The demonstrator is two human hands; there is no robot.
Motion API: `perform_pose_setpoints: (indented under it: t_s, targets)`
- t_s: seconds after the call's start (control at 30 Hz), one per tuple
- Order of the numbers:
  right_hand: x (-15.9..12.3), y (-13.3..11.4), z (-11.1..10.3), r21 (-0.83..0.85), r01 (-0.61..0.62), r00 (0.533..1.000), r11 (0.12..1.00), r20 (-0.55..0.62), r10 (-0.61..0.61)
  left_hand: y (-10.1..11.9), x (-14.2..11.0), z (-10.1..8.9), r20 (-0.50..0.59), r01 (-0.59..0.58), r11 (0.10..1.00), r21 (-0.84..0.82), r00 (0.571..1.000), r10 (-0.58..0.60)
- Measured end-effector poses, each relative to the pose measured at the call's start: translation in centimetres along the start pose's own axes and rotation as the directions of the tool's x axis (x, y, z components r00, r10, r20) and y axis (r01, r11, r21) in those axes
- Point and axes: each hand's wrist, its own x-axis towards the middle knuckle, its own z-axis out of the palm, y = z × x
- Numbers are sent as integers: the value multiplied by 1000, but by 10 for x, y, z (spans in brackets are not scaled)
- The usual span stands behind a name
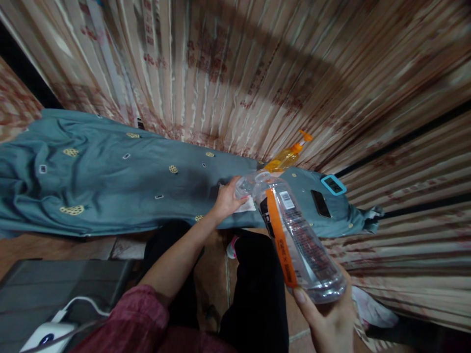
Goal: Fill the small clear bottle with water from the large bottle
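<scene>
From where I stood, the right hand was wrapped round the bottle, already tipped to the cup the left hand clasped, couldn't tell if anything had poured.

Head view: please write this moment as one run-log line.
left hand: holds clear container | right hand: holds labelled bottle, base end | bottle mouth: close to container | nearby: pump bottle, phone

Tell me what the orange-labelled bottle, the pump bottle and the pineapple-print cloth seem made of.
Orange-labelled bottle: clear and glossy, probably plastic; see-through walls carry bright highlights.
Pump bottle: translucent and shiny, likely plastic, though glass is possible; its amber body looks see-through.
Pineapple-print cloth: matt fabric, judging by its soft folds; fibre unclear.
</scene>
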Motion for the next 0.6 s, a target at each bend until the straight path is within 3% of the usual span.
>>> perform_pose_setpoints:
  t_s: [0.4,0.6]
  targets:
    - [0,2,-1,48,-79,997,996,20,78,4,0,-1,13,25,1000,-9,1000,-24]
    - [1,8,-2,23,-31,999,999,14,30,2,0,1,25,52,999,-9,998,-51]
